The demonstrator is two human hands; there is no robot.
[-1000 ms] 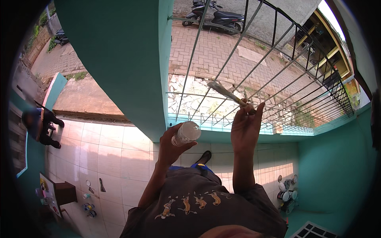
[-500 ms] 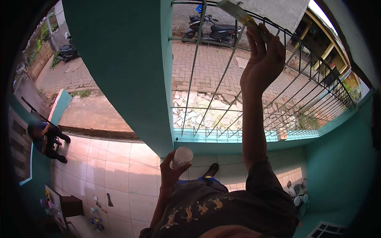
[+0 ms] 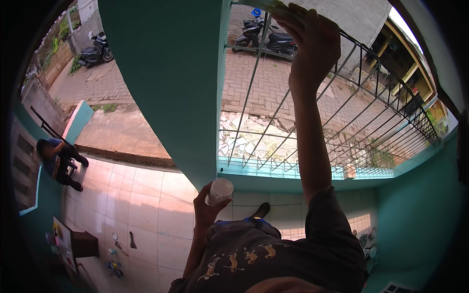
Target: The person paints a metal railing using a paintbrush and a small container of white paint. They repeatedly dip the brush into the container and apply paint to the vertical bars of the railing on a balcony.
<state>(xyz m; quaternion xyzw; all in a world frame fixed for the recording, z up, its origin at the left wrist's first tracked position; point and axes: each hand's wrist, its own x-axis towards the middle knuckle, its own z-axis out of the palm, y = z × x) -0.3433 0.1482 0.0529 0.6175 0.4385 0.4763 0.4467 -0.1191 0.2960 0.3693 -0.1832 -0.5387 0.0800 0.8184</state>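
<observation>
We stand on a pale tiled floor [image 3: 168,217] within teal walls, the space opening to the street across the top of the frame. Nearest us, below centre, is a dark printed shirt [image 3: 244,263]. Just above it, our left hand [image 3: 203,207] is wrapped round a clear plastic cup [image 3: 218,191] by its side, thumb toward us. We judge it light, thin-walled and rather smooth: a hold low on the side with gentle pressure should suit it, since a hard squeeze could buckle it. We cannot tell what it contains.

Farther up, near the top edge, our right hand [image 3: 315,44] is closed on what looks like a flat brush [image 3: 261,4], partly cut off by the frame. We expect it to be light, stiff in the handle and springy at the tip, best held by the handle close to the head. It lies near the teal pillar [image 3: 161,83] and the metal grille [image 3: 342,97]; we cannot tell whether it touches either.

A scraper [image 3: 132,240] lies on the tiles at lower left, near a small tabletop [image 3: 65,239]. Beyond, at the left, a person [image 3: 61,158] sits; farthest, we see motorbikes [image 3: 281,43] outside.
</observation>
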